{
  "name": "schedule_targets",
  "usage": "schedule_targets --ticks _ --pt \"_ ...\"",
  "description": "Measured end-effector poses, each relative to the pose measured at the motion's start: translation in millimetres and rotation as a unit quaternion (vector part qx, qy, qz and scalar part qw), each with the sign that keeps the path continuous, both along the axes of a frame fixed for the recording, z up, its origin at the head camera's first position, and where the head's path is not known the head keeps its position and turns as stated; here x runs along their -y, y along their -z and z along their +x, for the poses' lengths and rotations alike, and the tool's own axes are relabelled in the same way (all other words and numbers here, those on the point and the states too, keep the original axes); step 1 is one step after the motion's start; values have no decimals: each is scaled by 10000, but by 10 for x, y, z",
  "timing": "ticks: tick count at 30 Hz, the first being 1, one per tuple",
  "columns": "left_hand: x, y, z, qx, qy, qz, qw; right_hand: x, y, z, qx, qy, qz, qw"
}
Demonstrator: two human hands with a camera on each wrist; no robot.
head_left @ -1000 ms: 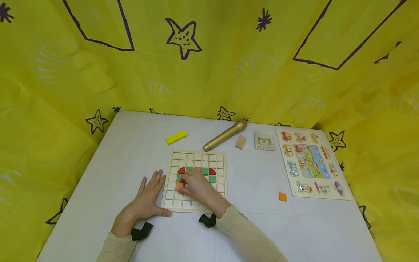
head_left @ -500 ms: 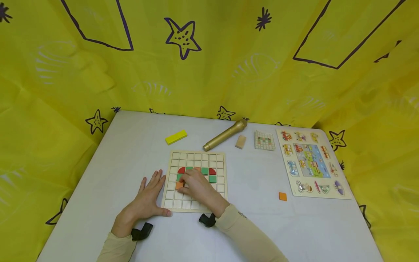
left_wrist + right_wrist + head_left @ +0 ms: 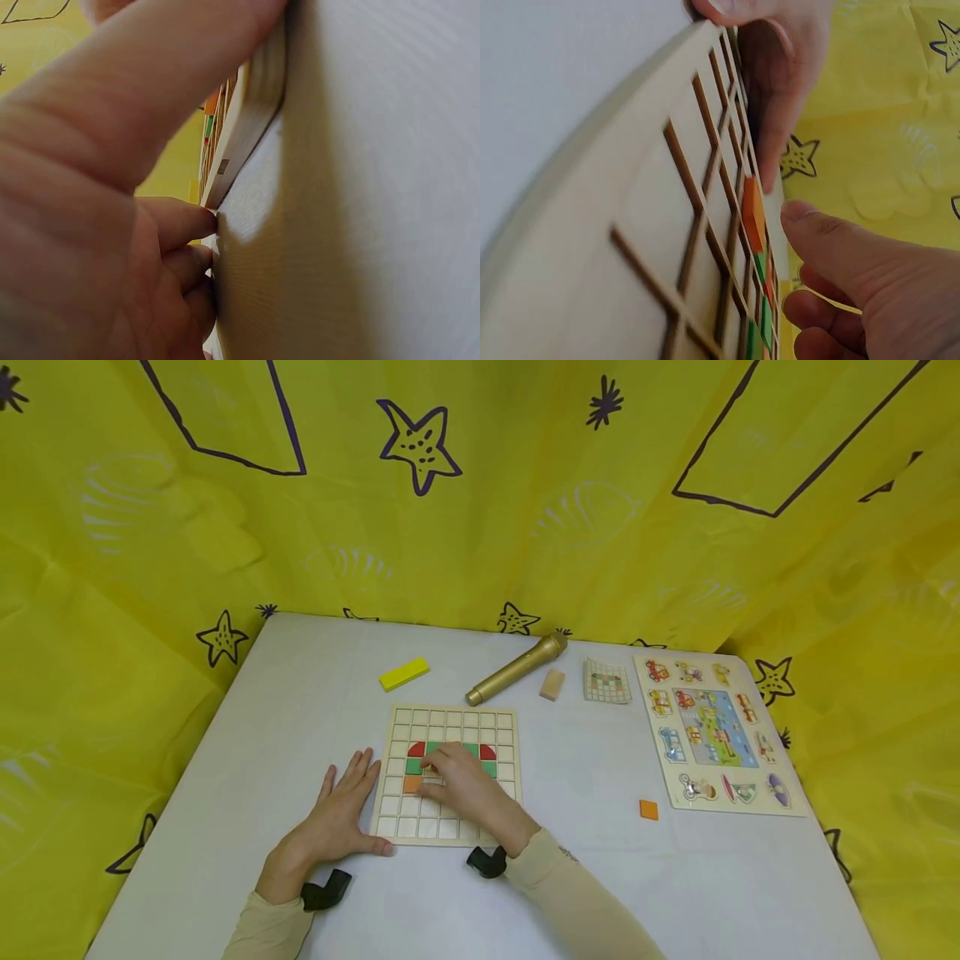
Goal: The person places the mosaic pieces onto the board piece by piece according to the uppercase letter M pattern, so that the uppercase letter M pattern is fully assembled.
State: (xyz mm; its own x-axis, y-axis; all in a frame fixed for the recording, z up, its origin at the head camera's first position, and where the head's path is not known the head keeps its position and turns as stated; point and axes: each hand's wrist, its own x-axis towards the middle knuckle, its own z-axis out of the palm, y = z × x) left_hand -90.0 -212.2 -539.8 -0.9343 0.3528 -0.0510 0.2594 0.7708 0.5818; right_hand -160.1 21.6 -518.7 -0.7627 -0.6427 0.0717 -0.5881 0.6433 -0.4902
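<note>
A square wooden grid board lies flat on the table, with several coloured tiles set in its cells. Among them are a red quarter-round, a green tile and an orange tile. My right hand is over the board's middle, its loosely bent fingers and thumb apart beside the orange tile. No piece shows between them, and the hand covers part of the pattern. My left hand lies spread at the board's left edge; its thumb touches the near left corner.
A loose orange tile lies right of the board, near a vehicle picture puzzle. Behind the board are a yellow block, a gold microphone, a small wooden block and a pattern card.
My right hand has drawn slightly right, away from the orange tile, leaving that tile and the green one above it more exposed. The left hand has not moved.
</note>
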Motion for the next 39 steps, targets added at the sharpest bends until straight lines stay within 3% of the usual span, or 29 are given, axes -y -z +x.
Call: schedule_targets --ticks 7,12,16,23,31,39 --pt "3 1 -7 87 -76 -31 9999 -444 -69 -60 -142 278 -460 9985" --pt "-3 12 -14 108 -67 -90 9999 -858 -90 -73 -72 808 -610 9948" --pt "-11 13 -16 116 -72 -100 9999 -1222 -92 -52 -58 1248 -653 9900" --pt "-14 -2 -7 64 -29 -59 10000 -1853 -60 34 -397 1715 -667 9821" --pt "-6 -10 -5 53 -32 -38 10000 -2459 -141 153 -410 2309 -328 9716" --pt "-14 -12 -4 53 -25 -34 10000 -2861 -235 277 7 2750 29 9614"
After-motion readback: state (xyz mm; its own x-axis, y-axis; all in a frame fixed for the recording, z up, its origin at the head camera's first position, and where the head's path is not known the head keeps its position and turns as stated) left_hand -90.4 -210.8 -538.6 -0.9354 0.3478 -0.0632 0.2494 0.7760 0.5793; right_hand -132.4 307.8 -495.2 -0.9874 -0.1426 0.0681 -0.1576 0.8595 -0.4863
